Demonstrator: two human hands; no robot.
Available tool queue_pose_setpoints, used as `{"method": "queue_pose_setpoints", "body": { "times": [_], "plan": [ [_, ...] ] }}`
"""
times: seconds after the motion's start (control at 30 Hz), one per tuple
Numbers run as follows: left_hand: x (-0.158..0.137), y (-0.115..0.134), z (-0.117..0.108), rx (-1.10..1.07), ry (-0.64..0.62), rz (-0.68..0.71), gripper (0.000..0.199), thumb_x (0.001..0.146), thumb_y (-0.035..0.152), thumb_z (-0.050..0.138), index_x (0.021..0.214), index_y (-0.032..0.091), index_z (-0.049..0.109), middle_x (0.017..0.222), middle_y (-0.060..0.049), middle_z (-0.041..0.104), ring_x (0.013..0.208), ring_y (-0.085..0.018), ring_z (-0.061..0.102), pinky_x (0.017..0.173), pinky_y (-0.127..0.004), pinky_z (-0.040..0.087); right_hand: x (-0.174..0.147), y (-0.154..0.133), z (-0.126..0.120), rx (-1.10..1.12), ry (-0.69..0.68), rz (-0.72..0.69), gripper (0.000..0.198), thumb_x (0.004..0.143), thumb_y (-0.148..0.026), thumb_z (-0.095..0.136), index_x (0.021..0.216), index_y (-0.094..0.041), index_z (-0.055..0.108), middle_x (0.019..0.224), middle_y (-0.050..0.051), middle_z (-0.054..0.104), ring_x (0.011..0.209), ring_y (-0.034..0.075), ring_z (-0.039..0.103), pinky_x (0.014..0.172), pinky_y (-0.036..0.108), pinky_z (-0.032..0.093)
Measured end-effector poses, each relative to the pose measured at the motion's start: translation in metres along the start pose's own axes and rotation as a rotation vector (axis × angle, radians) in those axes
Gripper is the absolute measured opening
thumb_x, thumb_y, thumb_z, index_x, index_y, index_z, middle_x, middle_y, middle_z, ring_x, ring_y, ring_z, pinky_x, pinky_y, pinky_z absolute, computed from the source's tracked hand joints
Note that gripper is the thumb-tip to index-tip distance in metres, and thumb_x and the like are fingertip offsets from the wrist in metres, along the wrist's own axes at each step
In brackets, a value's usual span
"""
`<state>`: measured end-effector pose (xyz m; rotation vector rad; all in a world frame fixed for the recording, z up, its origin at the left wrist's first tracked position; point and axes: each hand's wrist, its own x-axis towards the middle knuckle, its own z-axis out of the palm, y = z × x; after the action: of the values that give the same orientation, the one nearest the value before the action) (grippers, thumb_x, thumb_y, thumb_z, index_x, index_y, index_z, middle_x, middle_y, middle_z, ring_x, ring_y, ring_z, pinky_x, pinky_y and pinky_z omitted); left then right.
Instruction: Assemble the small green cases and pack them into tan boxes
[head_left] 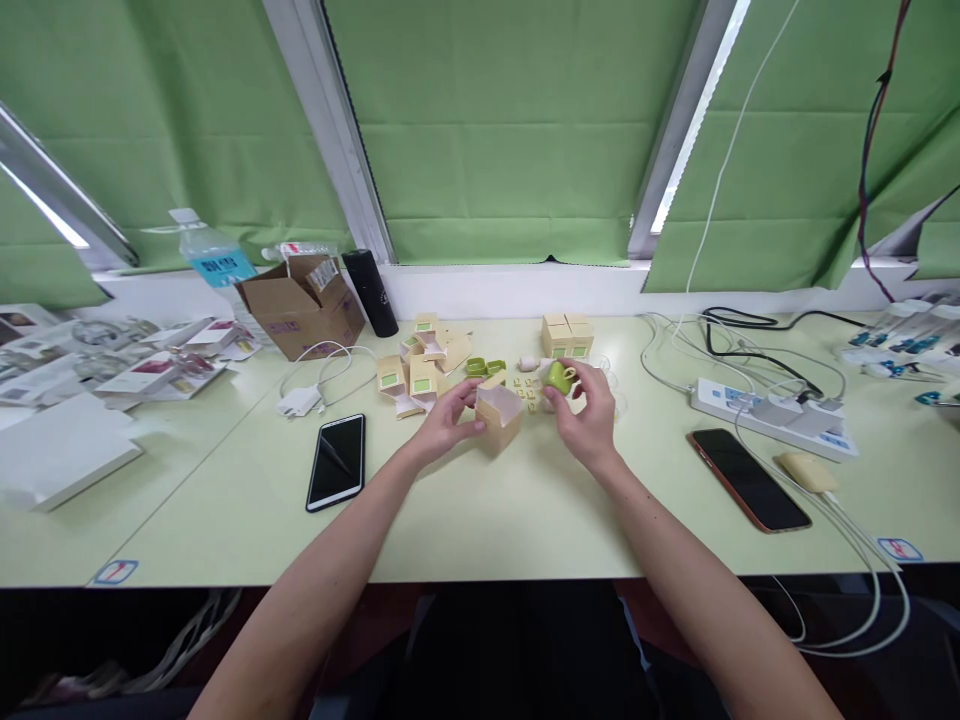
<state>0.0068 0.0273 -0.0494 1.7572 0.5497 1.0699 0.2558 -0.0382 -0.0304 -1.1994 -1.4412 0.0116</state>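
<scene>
My left hand (454,418) grips a small open tan box (501,418) by its left side, just above the table. The box's pale inside faces up. Between the fingertips of my right hand (589,412) is a small green case (559,377) with a pale loop at its side; its exact kind is hard to make out. Two hollow green pieces (486,367) lie behind the box. Several tiny yellowish pieces (525,390) are spread between my hands, with a small white cylinder (528,364) behind them.
Tan boxes with green labels (421,378) are piled at left, and closed ones (567,336) stand at back right. A black-screened phone (337,462) lies left, another phone (750,480) right. Beyond are a power strip (772,418) with cables, a carton (302,307) and a black bottle (370,292).
</scene>
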Motion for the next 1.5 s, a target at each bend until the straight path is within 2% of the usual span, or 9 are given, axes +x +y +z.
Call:
{"method": "queue_pose_setpoints", "body": {
  "times": [0.13, 0.23, 0.37, 0.57, 0.7, 0.9, 1.17, 1.3, 1.5],
  "plan": [
    [-0.009, 0.002, 0.016, 0.068, -0.154, -0.095, 0.063, 0.084, 0.047, 0.084, 0.139, 0.026, 0.064, 0.136, -0.014, 0.071, 0.125, -0.033, 0.068, 0.103, -0.048, 0.057, -0.001, -0.007, 0.0, 0.149, 0.122, 0.019, 0.039, 0.096, -0.042, 0.067, 0.129, -0.023, 0.066, 0.117, 0.012, 0.071, 0.094, 0.025, 0.065, 0.069, 0.037, 0.055],
    [-0.013, 0.005, 0.026, 0.169, -0.165, -0.17, 0.058, 0.093, 0.045, 0.073, 0.145, 0.024, 0.06, 0.149, -0.015, 0.063, 0.14, -0.036, 0.058, 0.116, -0.052, 0.049, -0.006, -0.011, 0.005, 0.209, 0.16, -0.017, 0.037, 0.096, -0.041, 0.068, 0.129, -0.025, 0.066, 0.118, 0.011, 0.07, 0.097, 0.023, 0.067, 0.064, 0.034, 0.056],
    [-0.012, 0.011, 0.031, 0.26, -0.126, -0.057, 0.055, 0.096, 0.029, 0.062, 0.15, 0.028, 0.05, 0.155, -0.012, 0.057, 0.149, -0.034, 0.049, 0.125, -0.055, 0.039, -0.011, -0.014, 0.008, 0.208, 0.159, -0.069, 0.037, 0.096, -0.041, 0.069, 0.13, -0.027, 0.066, 0.12, 0.011, 0.07, 0.098, 0.023, 0.068, 0.061, 0.032, 0.059],
    [-0.01, 0.018, 0.032, 0.396, 0.054, 0.272, 0.034, 0.098, 0.022, 0.057, 0.13, 0.025, 0.048, 0.138, -0.014, 0.058, 0.134, -0.028, 0.057, 0.117, -0.054, 0.045, -0.013, -0.015, 0.007, 0.217, 0.204, -0.167, 0.038, 0.097, -0.04, 0.069, 0.133, -0.028, 0.065, 0.121, 0.012, 0.07, 0.101, 0.025, 0.069, 0.058, 0.031, 0.061],
    [-0.011, 0.025, 0.039, 0.514, 0.045, 0.415, 0.017, 0.1, 0.023, 0.058, 0.117, 0.023, 0.058, 0.132, -0.013, 0.054, 0.127, -0.027, 0.057, 0.11, -0.05, 0.05, -0.016, -0.016, 0.009, 0.202, 0.199, -0.262, 0.04, 0.1, -0.042, 0.066, 0.137, -0.028, 0.062, 0.12, 0.013, 0.071, 0.102, 0.027, 0.071, 0.056, 0.032, 0.061],
    [-0.014, 0.025, 0.047, 0.575, -0.039, 0.348, 0.025, 0.101, 0.026, 0.06, 0.125, 0.024, 0.068, 0.142, -0.015, 0.059, 0.133, -0.03, 0.059, 0.11, -0.048, 0.053, -0.023, -0.017, 0.012, 0.195, 0.143, -0.322, 0.043, 0.103, -0.046, 0.061, 0.141, -0.028, 0.058, 0.122, 0.015, 0.071, 0.112, 0.032, 0.071, 0.054, 0.034, 0.061],
    [-0.014, 0.02, 0.049, 0.479, -0.055, 0.238, 0.023, 0.101, 0.022, 0.054, 0.122, 0.022, 0.066, 0.116, -0.01, 0.071, 0.109, -0.026, 0.069, 0.096, -0.043, 0.059, -0.03, -0.015, 0.017, 0.246, -0.074, -0.357, 0.048, 0.104, -0.044, 0.058, 0.149, -0.03, 0.05, 0.13, 0.016, 0.07, 0.111, 0.03, 0.073, 0.052, 0.033, 0.063],
    [-0.014, 0.021, 0.048, 0.46, -0.054, 0.244, 0.028, 0.1, 0.018, 0.05, 0.123, 0.022, 0.065, 0.119, -0.01, 0.071, 0.11, -0.025, 0.069, 0.097, -0.042, 0.058, -0.029, -0.015, 0.017, 0.266, -0.15, -0.376, 0.049, 0.104, -0.04, 0.06, 0.15, -0.031, 0.047, 0.132, 0.015, 0.07, 0.105, 0.027, 0.074, 0.051, 0.031, 0.06],
    [-0.013, 0.007, 0.042, 0.522, 0.054, 0.229, 0.04, 0.093, 0.015, 0.051, 0.131, 0.023, 0.062, 0.127, -0.011, 0.071, 0.119, -0.027, 0.068, 0.105, -0.048, 0.058, -0.021, -0.012, 0.011, 0.167, -0.134, -0.377, 0.05, 0.097, -0.034, 0.07, 0.142, -0.028, 0.05, 0.119, 0.011, 0.075, 0.056, 0.014, 0.063, 0.042, 0.03, 0.048]
  ]
}}
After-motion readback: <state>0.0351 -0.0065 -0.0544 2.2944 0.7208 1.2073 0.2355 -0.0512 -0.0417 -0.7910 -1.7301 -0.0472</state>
